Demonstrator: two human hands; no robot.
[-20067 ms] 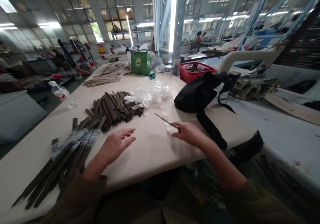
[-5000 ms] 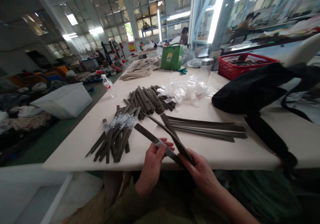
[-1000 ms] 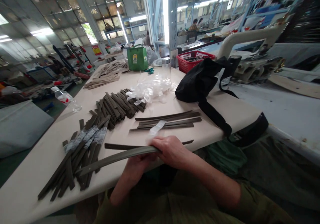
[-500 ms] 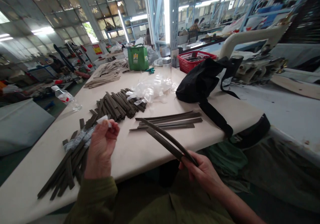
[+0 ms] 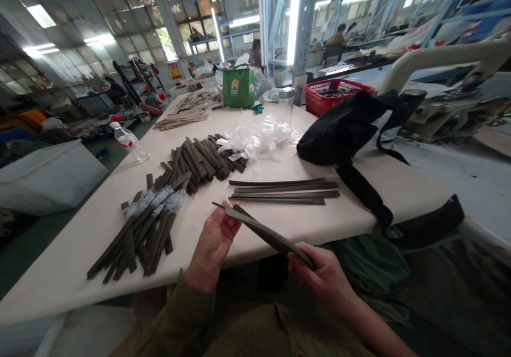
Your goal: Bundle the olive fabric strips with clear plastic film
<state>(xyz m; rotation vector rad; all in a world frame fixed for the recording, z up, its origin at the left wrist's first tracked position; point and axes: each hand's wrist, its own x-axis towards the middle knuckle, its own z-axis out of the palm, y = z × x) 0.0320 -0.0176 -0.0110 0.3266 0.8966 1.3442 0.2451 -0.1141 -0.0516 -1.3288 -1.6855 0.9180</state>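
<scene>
Dark strips [image 5: 268, 233] slant between my two hands above the table's front edge. My right hand [image 5: 319, 272] is closed around their lower right ends. At their upper left ends, my left hand [image 5: 215, 237] pinches the strips, with a bit of clear film at its fingertips. Several loose dark strips [image 5: 283, 191] lie side by side just behind. Left of my left hand are crossed bundles [image 5: 149, 229] wrapped in clear film. A larger pile of dark strips [image 5: 199, 160] sits behind them, next to a heap of clear film pieces [image 5: 259, 136].
A black bag [image 5: 335, 128] with a strap lies on the right of the table [image 5: 255, 218]. Behind stand a red basket [image 5: 335, 95], a clear jar [image 5: 286, 104] and a green bag [image 5: 238, 87]. A plastic bottle [image 5: 130, 141] stands at the left edge. People sit far back.
My left hand has moved right, from over the wrapped bundles to the upper ends of the strips, and has taken hold there. The camera view has turned left.
</scene>
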